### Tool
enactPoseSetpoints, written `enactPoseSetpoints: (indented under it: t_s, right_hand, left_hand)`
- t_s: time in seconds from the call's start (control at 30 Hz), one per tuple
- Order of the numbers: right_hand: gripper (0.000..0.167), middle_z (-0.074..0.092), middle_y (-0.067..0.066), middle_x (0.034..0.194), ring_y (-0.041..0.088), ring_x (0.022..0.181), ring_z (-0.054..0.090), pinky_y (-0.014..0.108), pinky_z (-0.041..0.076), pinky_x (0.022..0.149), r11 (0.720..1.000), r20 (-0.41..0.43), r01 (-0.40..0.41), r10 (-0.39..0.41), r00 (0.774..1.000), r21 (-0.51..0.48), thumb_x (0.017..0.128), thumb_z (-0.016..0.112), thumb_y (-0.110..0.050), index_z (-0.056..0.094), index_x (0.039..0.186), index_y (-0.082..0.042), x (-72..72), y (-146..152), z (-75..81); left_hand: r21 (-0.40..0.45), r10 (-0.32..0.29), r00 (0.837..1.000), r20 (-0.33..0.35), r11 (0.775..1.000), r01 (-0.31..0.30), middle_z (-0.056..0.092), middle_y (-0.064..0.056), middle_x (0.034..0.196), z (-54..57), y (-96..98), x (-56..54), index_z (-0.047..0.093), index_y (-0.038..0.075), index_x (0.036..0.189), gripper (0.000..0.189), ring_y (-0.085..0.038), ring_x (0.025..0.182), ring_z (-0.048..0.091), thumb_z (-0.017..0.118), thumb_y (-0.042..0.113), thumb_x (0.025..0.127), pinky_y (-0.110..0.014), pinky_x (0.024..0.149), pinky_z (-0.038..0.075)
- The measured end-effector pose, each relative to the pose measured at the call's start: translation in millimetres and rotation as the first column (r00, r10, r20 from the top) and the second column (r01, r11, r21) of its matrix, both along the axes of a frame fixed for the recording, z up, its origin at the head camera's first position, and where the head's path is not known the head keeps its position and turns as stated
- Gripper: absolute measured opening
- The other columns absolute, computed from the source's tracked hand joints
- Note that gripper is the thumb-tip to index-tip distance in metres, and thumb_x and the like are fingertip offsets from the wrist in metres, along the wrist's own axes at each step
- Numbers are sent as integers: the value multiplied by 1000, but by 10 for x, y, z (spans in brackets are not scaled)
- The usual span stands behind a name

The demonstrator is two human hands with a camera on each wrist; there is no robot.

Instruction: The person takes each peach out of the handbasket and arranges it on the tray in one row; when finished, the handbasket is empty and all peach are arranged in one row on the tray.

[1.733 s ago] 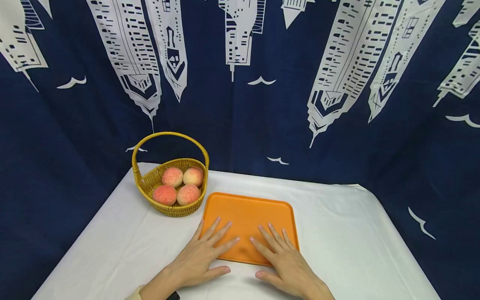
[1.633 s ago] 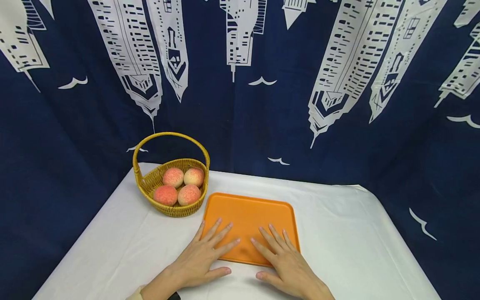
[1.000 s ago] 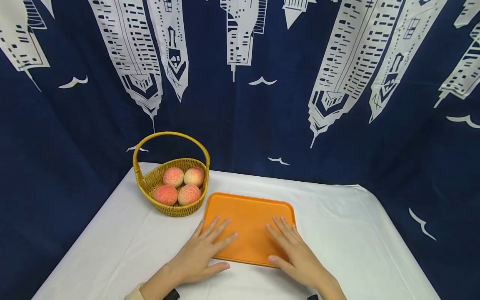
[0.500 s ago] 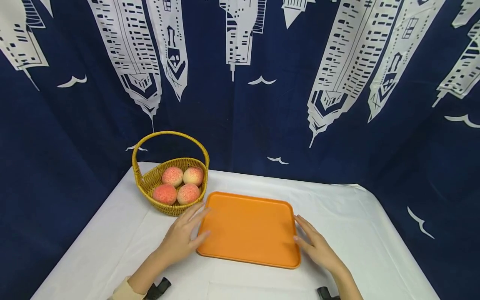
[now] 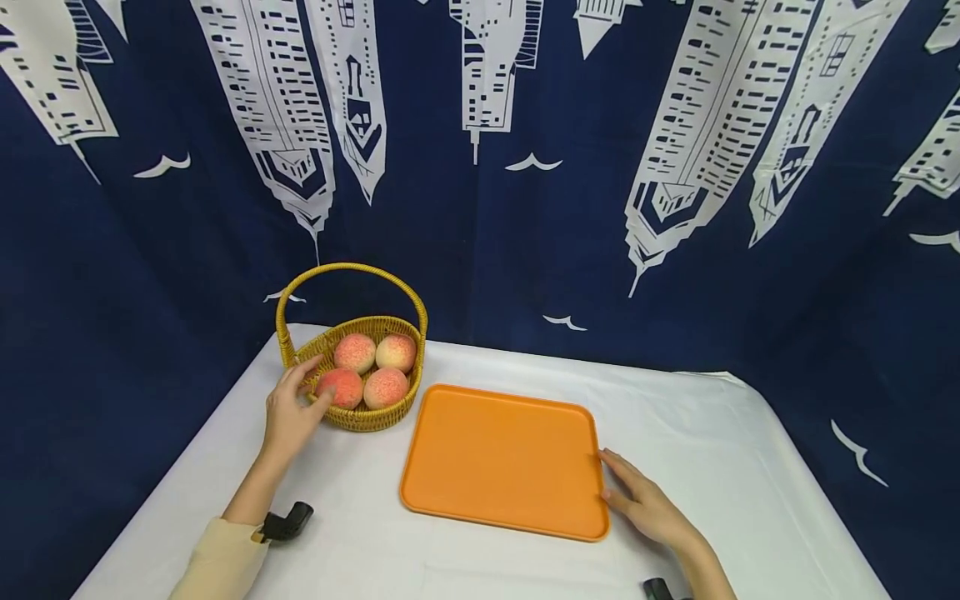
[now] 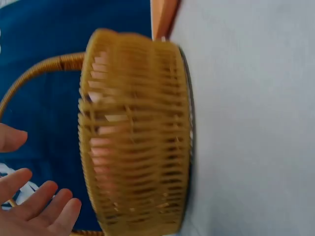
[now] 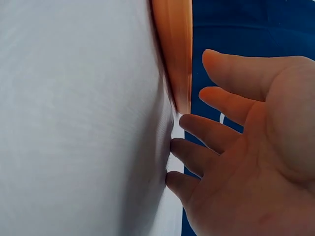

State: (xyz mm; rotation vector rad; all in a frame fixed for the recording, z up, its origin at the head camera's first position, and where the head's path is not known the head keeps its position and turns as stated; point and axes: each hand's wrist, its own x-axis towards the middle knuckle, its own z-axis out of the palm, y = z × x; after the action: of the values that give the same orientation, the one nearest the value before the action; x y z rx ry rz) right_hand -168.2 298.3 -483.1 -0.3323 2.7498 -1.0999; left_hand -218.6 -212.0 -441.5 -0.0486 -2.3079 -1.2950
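My left hand [image 5: 291, 414] is over the left front rim of a yellow wicker basket [image 5: 367, 419] with a tall arched handle. Its fingers are spread, the thumb overlapping a red peach [image 5: 342, 389] in the head view. Several peaches lie in the basket, among them a paler peach [image 5: 396, 352] at the back right. The left wrist view shows the woven side of the basket close up, with the relaxed fingers above the rim. My right hand [image 5: 647, 502] lies at the right edge of an orange tray [image 5: 502, 462], fingers extended, fingertips right at its rim.
The table has a white cloth [image 5: 690, 433] over it. Behind hangs a dark blue curtain [image 5: 517, 250] with white buildings printed on it. A black wrist camera [image 5: 288, 522] is strapped to the left wrist, another camera [image 5: 657, 588] to the right.
Both hands have left the tray's surface. The left has moved up and left to the basket; the right has slid outward to the tray's right edge. Basket, peaches and tray look unmoved.
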Motion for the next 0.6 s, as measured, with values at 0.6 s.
enactPoseSetpoints:
  t_s: [0.6]
  right_hand:
    - [64, 26, 26, 156, 47, 144, 18, 68, 17, 111, 999, 30, -4, 3, 1000, 35, 95, 60, -28, 37, 150, -4, 3, 3, -30]
  left_hand:
    - [-54, -68, 987, 143, 996, 76, 49, -27, 137, -155, -147, -346, 49, -1, 138, 61, -45, 129, 42, 73, 5, 82, -61, 105, 35]
